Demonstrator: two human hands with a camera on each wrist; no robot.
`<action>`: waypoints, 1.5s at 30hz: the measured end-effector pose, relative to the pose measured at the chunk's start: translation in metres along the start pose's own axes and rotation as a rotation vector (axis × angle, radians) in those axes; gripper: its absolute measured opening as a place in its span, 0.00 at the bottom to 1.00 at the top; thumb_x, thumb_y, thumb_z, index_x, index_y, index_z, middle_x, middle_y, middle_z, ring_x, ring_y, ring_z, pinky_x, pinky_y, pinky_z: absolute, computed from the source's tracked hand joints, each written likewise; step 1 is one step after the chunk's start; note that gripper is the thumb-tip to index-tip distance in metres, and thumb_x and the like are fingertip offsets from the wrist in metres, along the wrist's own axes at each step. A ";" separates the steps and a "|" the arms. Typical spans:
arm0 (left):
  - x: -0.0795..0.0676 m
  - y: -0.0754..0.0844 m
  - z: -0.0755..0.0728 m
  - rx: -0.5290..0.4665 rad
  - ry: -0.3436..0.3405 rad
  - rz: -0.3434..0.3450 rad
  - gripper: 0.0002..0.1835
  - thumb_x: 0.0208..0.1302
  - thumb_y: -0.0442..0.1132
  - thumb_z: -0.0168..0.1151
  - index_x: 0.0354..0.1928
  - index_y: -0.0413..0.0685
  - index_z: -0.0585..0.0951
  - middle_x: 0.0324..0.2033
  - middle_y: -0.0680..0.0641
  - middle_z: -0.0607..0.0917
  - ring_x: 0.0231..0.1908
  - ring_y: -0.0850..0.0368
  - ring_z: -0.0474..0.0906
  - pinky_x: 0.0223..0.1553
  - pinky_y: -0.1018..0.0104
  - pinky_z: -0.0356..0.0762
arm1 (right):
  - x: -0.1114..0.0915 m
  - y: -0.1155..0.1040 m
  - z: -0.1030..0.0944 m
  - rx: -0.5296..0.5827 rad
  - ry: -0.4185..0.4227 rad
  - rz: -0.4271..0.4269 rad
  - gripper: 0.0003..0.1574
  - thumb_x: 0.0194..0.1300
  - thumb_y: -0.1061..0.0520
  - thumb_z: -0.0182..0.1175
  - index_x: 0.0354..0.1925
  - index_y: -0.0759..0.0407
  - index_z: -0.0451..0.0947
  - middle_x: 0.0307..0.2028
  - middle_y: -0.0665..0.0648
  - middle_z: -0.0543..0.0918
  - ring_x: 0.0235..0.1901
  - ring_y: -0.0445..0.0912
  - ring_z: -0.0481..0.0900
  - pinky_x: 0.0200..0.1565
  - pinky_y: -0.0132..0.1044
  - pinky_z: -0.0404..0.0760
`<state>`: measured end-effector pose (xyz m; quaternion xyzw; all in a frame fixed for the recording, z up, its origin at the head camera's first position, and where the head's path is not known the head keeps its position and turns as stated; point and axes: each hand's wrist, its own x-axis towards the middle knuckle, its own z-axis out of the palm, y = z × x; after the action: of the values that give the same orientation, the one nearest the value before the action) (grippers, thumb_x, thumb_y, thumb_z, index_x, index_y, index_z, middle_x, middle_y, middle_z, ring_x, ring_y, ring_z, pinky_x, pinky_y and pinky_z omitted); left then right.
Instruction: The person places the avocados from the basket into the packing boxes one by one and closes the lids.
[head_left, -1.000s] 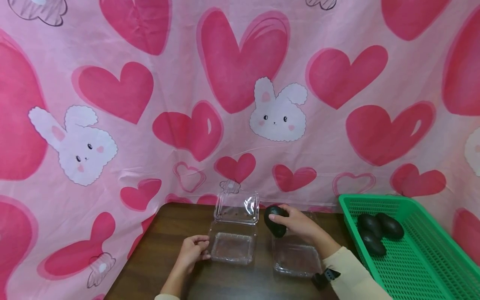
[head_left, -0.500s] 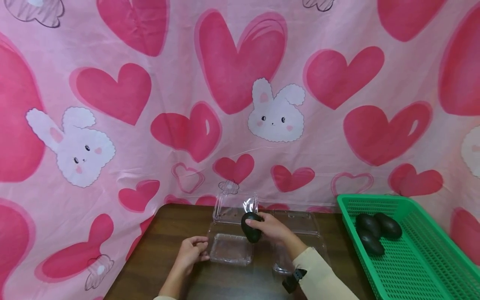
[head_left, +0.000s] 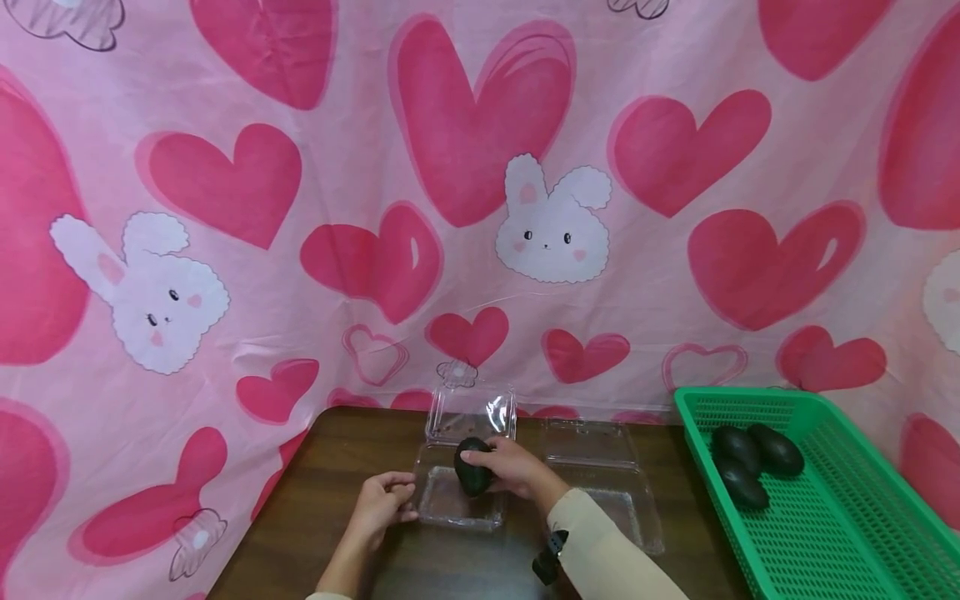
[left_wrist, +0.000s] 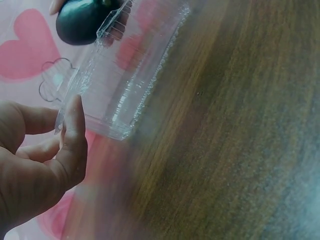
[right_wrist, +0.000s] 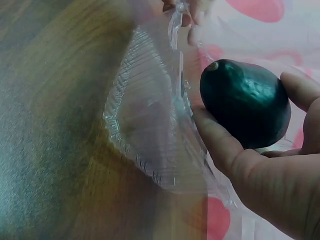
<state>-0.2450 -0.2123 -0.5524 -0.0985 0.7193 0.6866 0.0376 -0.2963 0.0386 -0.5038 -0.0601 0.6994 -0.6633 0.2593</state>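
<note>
My right hand [head_left: 513,468] grips a dark avocado [head_left: 472,467] over the base of the left clear plastic clamshell container [head_left: 457,521]. In the right wrist view the avocado [right_wrist: 245,102] sits between thumb and fingers, its stem end towards the container [right_wrist: 142,100]. Thumb and fingers of my left hand [head_left: 381,504] pinch the container's left rim, as the left wrist view shows with the hand [left_wrist: 45,155] at the plastic edge [left_wrist: 107,125]. The container's lid [head_left: 471,414] stands open at the back.
A second open clamshell container [head_left: 637,517] lies to the right, partly behind my right sleeve [head_left: 607,542]. A green basket [head_left: 832,533] with several avocados [head_left: 776,450] stands at the table's right. A pink heart-patterned cloth [head_left: 645,300] hangs behind the brown table [head_left: 330,450].
My right hand has carried the avocado leftward from above the right container, then lower over the left container's base. My left hand has stayed at the left rim.
</note>
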 end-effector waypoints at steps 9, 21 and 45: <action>0.000 0.001 0.000 0.005 0.007 0.003 0.16 0.70 0.26 0.57 0.56 0.19 0.75 0.29 0.46 0.76 0.25 0.54 0.74 0.26 0.65 0.86 | 0.011 -0.007 0.017 -0.015 0.005 0.098 0.43 0.65 0.48 0.71 0.65 0.74 0.67 0.53 0.69 0.77 0.49 0.58 0.83 0.47 0.54 0.89; -0.001 0.006 -0.001 0.033 0.008 -0.004 0.15 0.71 0.27 0.57 0.55 0.21 0.76 0.29 0.46 0.76 0.25 0.54 0.75 0.27 0.63 0.87 | 0.022 -0.001 0.038 -0.051 0.060 0.118 0.39 0.65 0.50 0.71 0.60 0.75 0.69 0.50 0.69 0.78 0.47 0.59 0.82 0.49 0.56 0.88; -0.002 0.001 0.002 0.033 -0.009 0.017 0.16 0.68 0.24 0.55 0.55 0.21 0.76 0.30 0.45 0.77 0.26 0.55 0.75 0.28 0.64 0.87 | 0.030 0.018 0.045 -0.085 0.140 0.127 0.27 0.64 0.53 0.72 0.46 0.73 0.74 0.41 0.64 0.81 0.38 0.55 0.85 0.44 0.53 0.90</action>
<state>-0.2429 -0.2104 -0.5510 -0.0889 0.7310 0.6756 0.0365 -0.2974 -0.0129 -0.5291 0.0199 0.7457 -0.6177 0.2488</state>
